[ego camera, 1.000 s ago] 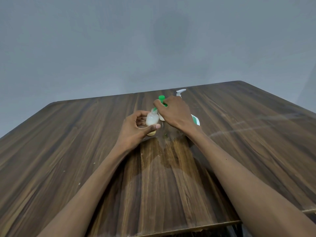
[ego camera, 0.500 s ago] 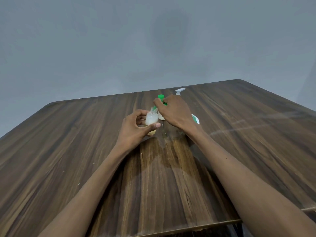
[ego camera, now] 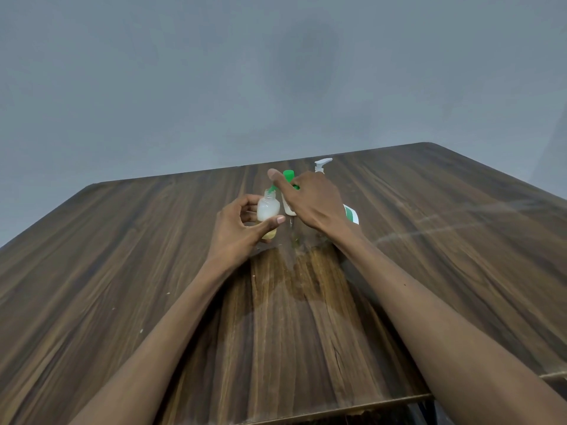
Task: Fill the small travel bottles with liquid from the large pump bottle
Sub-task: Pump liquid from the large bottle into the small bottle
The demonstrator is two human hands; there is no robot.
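My left hand grips a small clear travel bottle holding whitish liquid, upright above the table, with a yellowish patch at its base. My right hand reaches over it and pinches a green cap right at the bottle's open neck. A second small bottle with a green top stands just behind, partly hidden by my right hand. The large pump bottle is mostly covered by that hand; only its white pump head and a corner of its green and white label show.
Everything sits on a dark wood-grain table whose near edge runs along the bottom. A wet smear lies on the wood below the bottles. A plain grey wall rises behind the far edge.
My right hand's fingertip has risen slightly above the bottle's neck, showing more of the green cap. My left hand and its bottle have hardly moved.
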